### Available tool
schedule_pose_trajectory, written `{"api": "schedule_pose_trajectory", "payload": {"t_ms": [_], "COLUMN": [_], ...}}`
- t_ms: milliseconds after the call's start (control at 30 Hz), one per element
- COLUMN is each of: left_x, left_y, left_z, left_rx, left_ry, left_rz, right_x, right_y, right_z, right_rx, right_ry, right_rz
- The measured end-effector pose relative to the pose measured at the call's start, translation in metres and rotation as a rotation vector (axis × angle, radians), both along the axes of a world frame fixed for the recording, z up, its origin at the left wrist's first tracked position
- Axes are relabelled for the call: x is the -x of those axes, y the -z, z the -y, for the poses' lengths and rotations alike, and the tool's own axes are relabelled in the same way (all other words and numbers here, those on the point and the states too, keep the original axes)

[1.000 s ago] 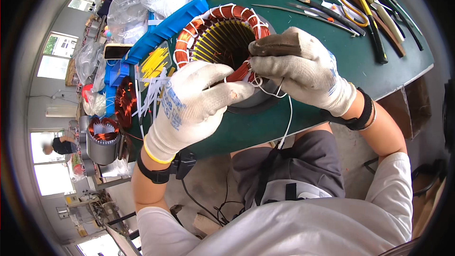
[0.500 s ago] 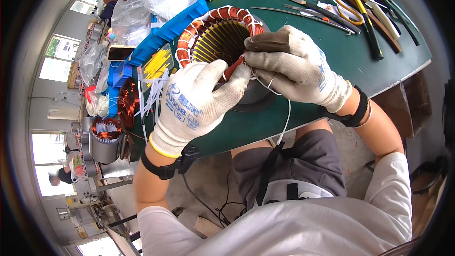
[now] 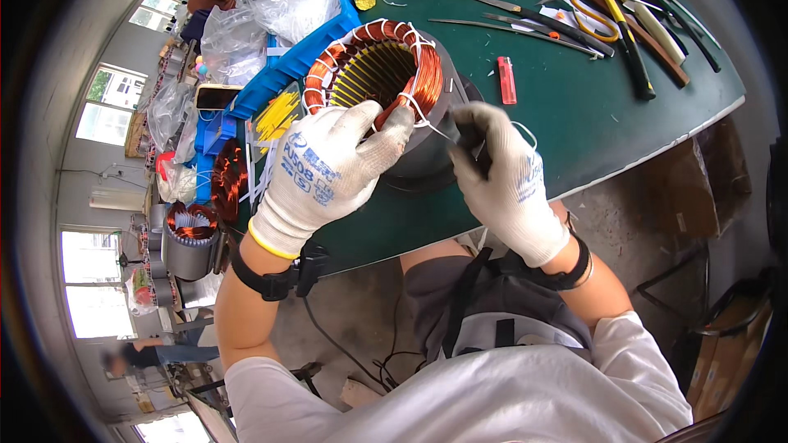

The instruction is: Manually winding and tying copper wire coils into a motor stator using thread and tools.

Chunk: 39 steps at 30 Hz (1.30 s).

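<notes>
A motor stator (image 3: 450, 74) stands upright at the table's near side, its ring of copper windings (image 3: 428, 74) laced with white cord. My gloved left hand (image 3: 328, 156) is closed over the near rim, with thumb and fingers pinching the winding. Right of it, my gloved right hand (image 3: 507, 176) has curled fingers closed on the white lacing cord (image 3: 441, 133), which runs taut from the winding. A loose length of cord loops above that hand. Yellow slot liners (image 3: 369, 78) line the bore; its bottom is dark.
A red lighter (image 3: 506, 80) lies beyond my right hand. Scissors (image 3: 593, 20), files and mallets spread over the far right. Left are a blue bin (image 3: 283, 66) with plastic bags, yellow strips (image 3: 277, 115), copper coils (image 3: 227, 180) and another stator (image 3: 189, 246). Other people are in the background.
My right hand has drawn away from the winding, down and to the right, pulling the cord straight. The red lighter has come into view. My left hand stays on the rim.
</notes>
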<state>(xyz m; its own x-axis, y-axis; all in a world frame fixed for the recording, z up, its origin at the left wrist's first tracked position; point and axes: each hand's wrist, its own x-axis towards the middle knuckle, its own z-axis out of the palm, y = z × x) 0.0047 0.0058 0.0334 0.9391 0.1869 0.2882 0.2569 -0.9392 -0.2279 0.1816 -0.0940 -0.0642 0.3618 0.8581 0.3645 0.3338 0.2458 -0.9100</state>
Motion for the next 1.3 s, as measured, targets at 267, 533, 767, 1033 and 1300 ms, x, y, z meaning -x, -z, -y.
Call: {"api": "schedule_pose_trajectory", "payload": {"t_ms": [267,533,767,1033,1300], "left_x": [-0.001,0.000,-0.001,0.007,-0.001], "left_y": [0.001,-0.001,0.011,0.019,0.032], "left_z": [-0.004,-0.002,-0.006,-0.013,0.007], "left_rx": [0.000,-0.031,0.093,-0.063,0.784], "left_ry": [0.019,-0.011,-0.091,0.122,-0.150], "left_rz": [-0.006,-0.061,0.177,0.158,0.707], "right_x": [-0.014,-0.005,-0.026,-0.022,-0.008], "right_y": [-0.018,-0.001,-0.040,-0.010,0.022], "right_z": [0.017,0.017,-0.016,0.034,0.020], "right_rx": [0.014,0.007,-0.142,-0.269,0.029], "right_ry": [0.056,-0.202,-0.977,-0.766,-0.735], "right_rz": [0.168,0.056,-0.739,-0.388,-0.381]}}
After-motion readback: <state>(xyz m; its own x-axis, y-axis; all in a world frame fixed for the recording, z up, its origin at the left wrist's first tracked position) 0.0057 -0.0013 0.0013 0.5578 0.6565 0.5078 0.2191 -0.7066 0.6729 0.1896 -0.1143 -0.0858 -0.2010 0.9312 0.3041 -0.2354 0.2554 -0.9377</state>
